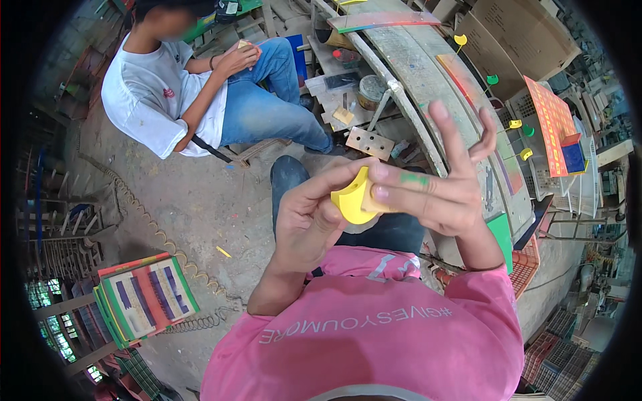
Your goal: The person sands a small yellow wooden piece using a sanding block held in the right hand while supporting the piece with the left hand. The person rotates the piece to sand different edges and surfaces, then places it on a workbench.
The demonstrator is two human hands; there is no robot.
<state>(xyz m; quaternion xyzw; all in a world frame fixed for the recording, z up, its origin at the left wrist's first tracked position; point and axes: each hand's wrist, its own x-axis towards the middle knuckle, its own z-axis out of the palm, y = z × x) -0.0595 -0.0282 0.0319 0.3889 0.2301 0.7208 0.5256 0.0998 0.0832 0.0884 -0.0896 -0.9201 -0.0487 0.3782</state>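
My left hand (304, 217) is closed on a small yellow crescent-shaped piece (349, 206), fingers behind it and thumb at its near side. A small hole shows near its upper tip. Against its right side, my right hand (445, 200) presses a small tan piece (376, 203) that looks like folded sandpaper, mostly covered by the fingers. Two fingers of that hand stick up and a green smear marks another. Both hands meet at the yellow piece, above my lap.
A seated co-worker (174, 100) at the upper left handles a small piece. Curved boards (401, 60) with small yellow and green pieces on sticks stand at right. A coiled hose (150, 224) and stacked coloured panels (147, 294) lie at left; a bucket (372, 91) stands ahead.
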